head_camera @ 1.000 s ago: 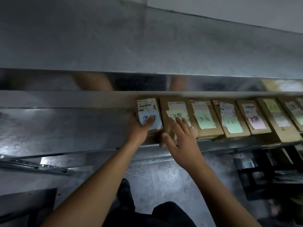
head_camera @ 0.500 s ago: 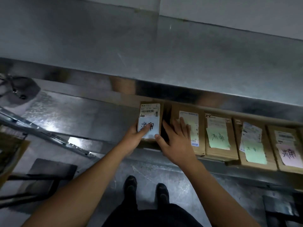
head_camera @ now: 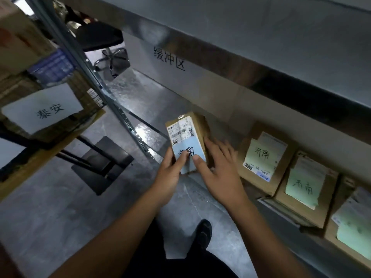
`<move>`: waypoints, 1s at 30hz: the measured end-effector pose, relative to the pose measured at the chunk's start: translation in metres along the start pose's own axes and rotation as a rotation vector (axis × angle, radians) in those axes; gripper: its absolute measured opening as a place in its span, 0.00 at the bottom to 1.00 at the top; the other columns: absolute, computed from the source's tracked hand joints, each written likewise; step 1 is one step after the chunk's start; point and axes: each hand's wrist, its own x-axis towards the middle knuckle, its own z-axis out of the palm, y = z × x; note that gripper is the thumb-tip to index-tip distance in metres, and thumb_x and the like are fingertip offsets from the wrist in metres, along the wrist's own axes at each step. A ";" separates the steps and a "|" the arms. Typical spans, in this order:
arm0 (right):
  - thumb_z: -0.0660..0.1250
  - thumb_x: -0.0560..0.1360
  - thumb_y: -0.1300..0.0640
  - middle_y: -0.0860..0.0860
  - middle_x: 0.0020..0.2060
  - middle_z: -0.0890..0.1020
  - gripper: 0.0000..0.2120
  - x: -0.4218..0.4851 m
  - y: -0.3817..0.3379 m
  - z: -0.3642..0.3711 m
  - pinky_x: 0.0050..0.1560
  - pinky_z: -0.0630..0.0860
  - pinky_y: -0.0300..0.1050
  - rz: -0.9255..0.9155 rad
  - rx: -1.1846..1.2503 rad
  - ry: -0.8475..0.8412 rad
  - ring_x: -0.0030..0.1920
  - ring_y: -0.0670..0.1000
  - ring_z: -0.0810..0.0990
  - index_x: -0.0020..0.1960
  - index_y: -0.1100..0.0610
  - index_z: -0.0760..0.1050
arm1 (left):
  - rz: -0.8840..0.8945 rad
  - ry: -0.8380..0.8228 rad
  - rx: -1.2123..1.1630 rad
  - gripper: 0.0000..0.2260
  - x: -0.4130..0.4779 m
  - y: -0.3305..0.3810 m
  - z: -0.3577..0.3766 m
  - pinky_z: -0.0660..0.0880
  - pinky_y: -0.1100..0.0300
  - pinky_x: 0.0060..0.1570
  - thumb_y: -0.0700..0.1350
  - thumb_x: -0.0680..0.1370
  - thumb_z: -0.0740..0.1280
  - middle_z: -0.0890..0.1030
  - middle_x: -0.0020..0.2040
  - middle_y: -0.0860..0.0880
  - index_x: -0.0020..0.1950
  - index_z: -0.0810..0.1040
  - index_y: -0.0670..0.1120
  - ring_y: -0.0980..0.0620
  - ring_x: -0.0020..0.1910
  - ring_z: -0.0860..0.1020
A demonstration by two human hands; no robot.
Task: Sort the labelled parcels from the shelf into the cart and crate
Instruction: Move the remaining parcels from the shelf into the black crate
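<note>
A small brown parcel (head_camera: 187, 133) with a white shipping label and a blue handwritten note is lifted off the metal shelf (head_camera: 267, 201). My left hand (head_camera: 170, 173) grips its lower left edge, thumb on the blue note. My right hand (head_camera: 218, 167) holds its right side, thumb on the front and fingers behind it. More brown parcels remain in a row on the shelf: one with a green note (head_camera: 263, 159), a second with a green note (head_camera: 305, 187), and a third (head_camera: 353, 233) at the right edge.
At the left stands a cart rack (head_camera: 52, 135) carrying cardboard boxes and a white handwritten sign (head_camera: 44, 109). A white sign with black writing (head_camera: 170, 59) hangs at the back. A black office chair (head_camera: 100, 41) stands behind. My shoe (head_camera: 202, 233) is on the grey floor.
The blue-noted parcel has come off the shelf and now sits in both hands. My right hand moved from the neighbouring parcel onto it. The view swung left, showing the cart rack.
</note>
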 end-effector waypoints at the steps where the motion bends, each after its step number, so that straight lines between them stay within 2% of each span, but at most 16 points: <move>1: 0.55 0.77 0.30 0.46 0.73 0.71 0.34 -0.002 -0.005 0.005 0.76 0.62 0.62 -0.015 0.064 -0.042 0.78 0.54 0.61 0.78 0.44 0.65 | 0.013 0.035 -0.013 0.19 -0.011 -0.001 -0.009 0.76 0.44 0.67 0.58 0.78 0.70 0.83 0.64 0.51 0.69 0.76 0.63 0.48 0.64 0.81; 4: 0.61 0.79 0.34 0.44 0.69 0.72 0.30 -0.011 -0.027 0.023 0.69 0.74 0.53 -0.077 0.222 -0.144 0.70 0.45 0.70 0.79 0.41 0.62 | 0.085 0.101 -0.047 0.23 -0.041 0.002 -0.035 0.79 0.50 0.61 0.56 0.79 0.67 0.83 0.64 0.52 0.74 0.72 0.58 0.50 0.63 0.82; 6: 0.64 0.81 0.40 0.44 0.69 0.72 0.30 -0.017 -0.044 0.037 0.68 0.74 0.47 -0.145 0.243 -0.172 0.69 0.43 0.70 0.80 0.42 0.60 | 0.134 0.156 -0.075 0.24 -0.058 0.007 -0.054 0.81 0.54 0.57 0.54 0.77 0.67 0.83 0.64 0.52 0.74 0.71 0.57 0.51 0.62 0.82; 7: 0.63 0.81 0.40 0.44 0.68 0.72 0.30 -0.020 -0.052 0.045 0.68 0.73 0.46 -0.178 0.233 -0.173 0.69 0.43 0.70 0.81 0.42 0.60 | 0.152 0.190 -0.090 0.25 -0.066 0.008 -0.065 0.80 0.53 0.58 0.54 0.77 0.67 0.83 0.64 0.52 0.74 0.71 0.57 0.50 0.63 0.82; 10: 0.59 0.80 0.35 0.43 0.67 0.72 0.33 -0.026 -0.086 0.075 0.69 0.71 0.48 -0.232 0.177 -0.200 0.69 0.43 0.69 0.82 0.39 0.56 | 0.182 0.263 -0.123 0.26 -0.087 0.013 -0.103 0.79 0.49 0.60 0.54 0.78 0.68 0.82 0.65 0.52 0.76 0.70 0.57 0.49 0.64 0.81; 14: 0.58 0.78 0.32 0.43 0.67 0.71 0.35 -0.042 -0.142 0.125 0.70 0.71 0.48 -0.290 0.146 -0.262 0.69 0.41 0.67 0.82 0.35 0.52 | 0.216 0.349 -0.218 0.20 -0.117 0.029 -0.168 0.81 0.61 0.48 0.46 0.83 0.64 0.86 0.57 0.56 0.75 0.71 0.54 0.55 0.56 0.84; 16: 0.60 0.78 0.33 0.44 0.64 0.71 0.35 -0.050 -0.161 0.143 0.68 0.74 0.49 -0.297 0.168 -0.279 0.68 0.42 0.69 0.81 0.34 0.51 | 0.221 0.383 -0.257 0.17 -0.127 0.038 -0.191 0.81 0.63 0.44 0.42 0.84 0.63 0.87 0.54 0.56 0.73 0.72 0.53 0.55 0.52 0.85; 19: 0.61 0.77 0.32 0.43 0.62 0.68 0.35 -0.068 -0.205 0.183 0.66 0.78 0.51 -0.323 0.206 -0.326 0.66 0.42 0.72 0.80 0.32 0.53 | 0.235 0.473 -0.304 0.17 -0.154 0.049 -0.245 0.81 0.62 0.44 0.44 0.83 0.64 0.86 0.57 0.52 0.73 0.73 0.53 0.53 0.54 0.85; 22: 0.62 0.78 0.35 0.41 0.66 0.69 0.33 -0.081 -0.251 0.219 0.69 0.74 0.51 -0.381 0.238 -0.361 0.69 0.40 0.70 0.79 0.31 0.53 | 0.273 0.559 -0.324 0.18 -0.175 0.060 -0.296 0.81 0.62 0.47 0.45 0.82 0.67 0.85 0.61 0.50 0.72 0.74 0.54 0.54 0.56 0.85; 24: 0.61 0.79 0.38 0.38 0.67 0.69 0.31 -0.088 -0.279 0.242 0.69 0.71 0.46 -0.420 0.244 -0.388 0.70 0.39 0.68 0.80 0.31 0.54 | 0.303 0.601 -0.312 0.19 -0.188 0.066 -0.327 0.82 0.61 0.49 0.45 0.82 0.67 0.84 0.63 0.50 0.73 0.73 0.53 0.54 0.57 0.84; 27: 0.61 0.78 0.39 0.35 0.65 0.69 0.31 -0.100 -0.314 0.271 0.62 0.68 0.33 -0.433 0.258 -0.420 0.66 0.31 0.68 0.80 0.33 0.57 | 0.325 0.647 -0.324 0.18 -0.206 0.072 -0.364 0.83 0.57 0.52 0.46 0.82 0.68 0.85 0.60 0.51 0.72 0.74 0.55 0.54 0.57 0.84; 30: 0.61 0.78 0.40 0.37 0.66 0.69 0.31 -0.109 -0.337 0.297 0.61 0.70 0.34 -0.428 0.276 -0.482 0.64 0.29 0.69 0.79 0.34 0.59 | 0.352 0.695 -0.352 0.17 -0.225 0.071 -0.392 0.83 0.55 0.53 0.45 0.83 0.67 0.86 0.57 0.54 0.71 0.74 0.54 0.53 0.57 0.84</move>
